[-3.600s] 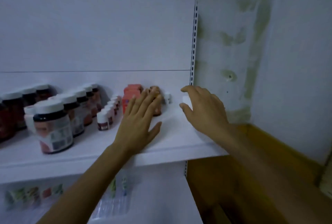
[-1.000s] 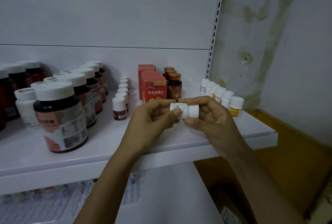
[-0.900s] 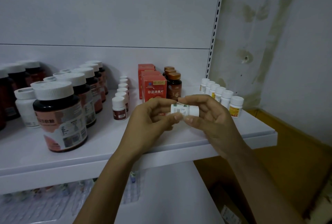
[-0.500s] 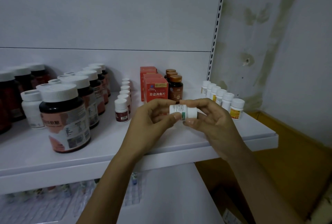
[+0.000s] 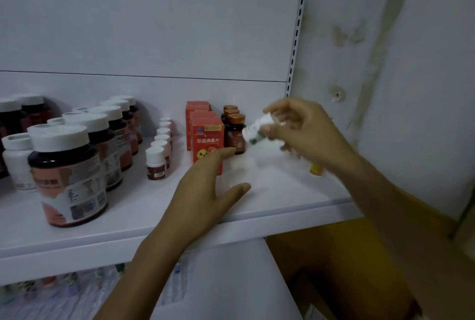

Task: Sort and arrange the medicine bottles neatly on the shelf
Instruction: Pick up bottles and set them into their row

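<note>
My right hand (image 5: pixel 305 130) pinches a small white medicine bottle (image 5: pixel 257 129), tilted, above the right part of the white shelf (image 5: pixel 282 191). It hovers beside the amber bottles with gold caps (image 5: pixel 235 132). My left hand (image 5: pixel 205 188) is open over the shelf's front, fingers spread, in front of the red boxes (image 5: pixel 207 139). A row of small white-capped bottles (image 5: pixel 158 155) stands left of the boxes. Large dark jars with white lids (image 5: pixel 69 173) fill the left side. My right hand hides most of the yellow-labelled bottles (image 5: pixel 316 169).
A slotted shelf upright (image 5: pixel 295 37) runs up the right edge of the back panel. Beyond it is a stained wall (image 5: pixel 385 62). A lower shelf holds blister packs (image 5: pixel 64 291). Yellow flooring (image 5: pixel 347 255) lies below right.
My left hand let go of the small white bottle and dropped toward the shelf front. My right hand carried the bottle up and right, tilting it.
</note>
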Demonstrator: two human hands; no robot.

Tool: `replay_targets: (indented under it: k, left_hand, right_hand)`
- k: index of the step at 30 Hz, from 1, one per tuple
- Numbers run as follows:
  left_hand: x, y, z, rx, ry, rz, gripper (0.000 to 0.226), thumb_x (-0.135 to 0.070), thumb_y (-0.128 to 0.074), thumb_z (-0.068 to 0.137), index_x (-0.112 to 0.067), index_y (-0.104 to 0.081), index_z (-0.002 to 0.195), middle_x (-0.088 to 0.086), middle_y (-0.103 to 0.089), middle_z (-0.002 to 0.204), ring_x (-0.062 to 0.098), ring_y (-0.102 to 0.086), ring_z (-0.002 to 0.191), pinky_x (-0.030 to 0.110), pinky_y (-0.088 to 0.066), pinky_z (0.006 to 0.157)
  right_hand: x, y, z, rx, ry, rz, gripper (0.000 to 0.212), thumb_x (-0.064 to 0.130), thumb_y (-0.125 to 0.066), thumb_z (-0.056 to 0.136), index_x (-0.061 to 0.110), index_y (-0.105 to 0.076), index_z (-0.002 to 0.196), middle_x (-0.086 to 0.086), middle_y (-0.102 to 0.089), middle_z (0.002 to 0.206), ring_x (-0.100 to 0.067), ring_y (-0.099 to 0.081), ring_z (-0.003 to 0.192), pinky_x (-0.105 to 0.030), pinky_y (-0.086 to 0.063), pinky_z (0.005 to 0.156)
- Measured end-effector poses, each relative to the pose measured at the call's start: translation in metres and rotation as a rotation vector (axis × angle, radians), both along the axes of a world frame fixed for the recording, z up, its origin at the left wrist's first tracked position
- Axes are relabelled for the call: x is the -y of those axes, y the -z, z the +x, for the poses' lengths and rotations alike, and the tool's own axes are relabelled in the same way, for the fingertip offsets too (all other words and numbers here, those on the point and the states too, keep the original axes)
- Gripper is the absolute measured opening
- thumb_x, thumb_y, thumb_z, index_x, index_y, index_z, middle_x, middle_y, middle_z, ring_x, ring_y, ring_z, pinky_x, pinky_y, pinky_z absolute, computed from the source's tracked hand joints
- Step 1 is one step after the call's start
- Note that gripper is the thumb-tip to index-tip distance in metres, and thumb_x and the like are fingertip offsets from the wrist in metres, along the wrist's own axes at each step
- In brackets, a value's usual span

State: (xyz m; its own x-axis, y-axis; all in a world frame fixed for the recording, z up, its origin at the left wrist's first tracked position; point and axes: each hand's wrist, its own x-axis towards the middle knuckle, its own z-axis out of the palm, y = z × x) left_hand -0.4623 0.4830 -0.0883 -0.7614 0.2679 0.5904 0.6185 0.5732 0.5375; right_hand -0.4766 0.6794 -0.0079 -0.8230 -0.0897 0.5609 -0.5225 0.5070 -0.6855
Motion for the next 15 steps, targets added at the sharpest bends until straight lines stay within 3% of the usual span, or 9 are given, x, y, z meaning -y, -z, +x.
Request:
replay_targets:
  k: [4, 10, 13, 15]
  left_hand:
    - [-0.018, -0.009, -0.001, -0.004, 0.049, -0.182, 0.057, -0.055, -0.053, 0.084, -0.038, -0.041, 0.136, -0.02, -0.045, 0.138, -0.002, -0.041, 0.124, 0.022, -0.036, 0.104]
    - [-0.057, -0.015, -0.033, 0.012, -0.011, -0.325, 0.057, -0.051, -0.05, 0.09, -0.036, -0.034, 0.142, -0.013, -0.038, 0.146, 0.003, -0.034, 0.131, 0.018, -0.03, 0.102]
    - [-0.064, -0.014, -0.048, 0.081, -0.051, -0.39, 0.06, -0.051, -0.051, 0.09, -0.036, -0.029, 0.144, -0.013, -0.032, 0.15, 0.005, -0.032, 0.133, 0.019, -0.03, 0.102]
    - [-0.068, -0.02, -0.06, 0.1, -0.089, -0.418, 0.059, -0.051, -0.051, 0.09, -0.037, -0.029, 0.144, -0.013, -0.032, 0.15, 0.006, -0.033, 0.133, 0.022, -0.03, 0.103]
  right_hand:
    - [-0.018, -0.046, -0.064, 0.129, 0.087, 0.317, 0.026, 0.009, -0.071, 0.081, 0.011, -0.063, 0.106, -0.007, -0.066, 0.092, -0.02, -0.068, 0.07, -0.027, -0.058, 0.055]
    - [-0.034, -0.051, -0.172, 0.29, 0.134, 0.62, 0.033, 0.002, -0.069, 0.081, 0.008, -0.059, 0.112, -0.013, -0.06, 0.103, -0.015, -0.064, 0.065, -0.02, -0.054, 0.052]
    - [-0.032, -0.047, -0.21, 0.245, 0.116, 0.805, 0.032, 0.015, -0.074, 0.081, 0.01, -0.058, 0.108, -0.012, -0.063, 0.102, -0.019, -0.065, 0.072, -0.028, -0.056, 0.059]
    - [-0.029, -0.042, -0.226, 0.209, 0.123, 0.956, 0.033, 0.029, -0.077, 0.079, 0.012, -0.06, 0.102, -0.008, -0.067, 0.091, -0.02, -0.066, 0.072, -0.031, -0.054, 0.062]
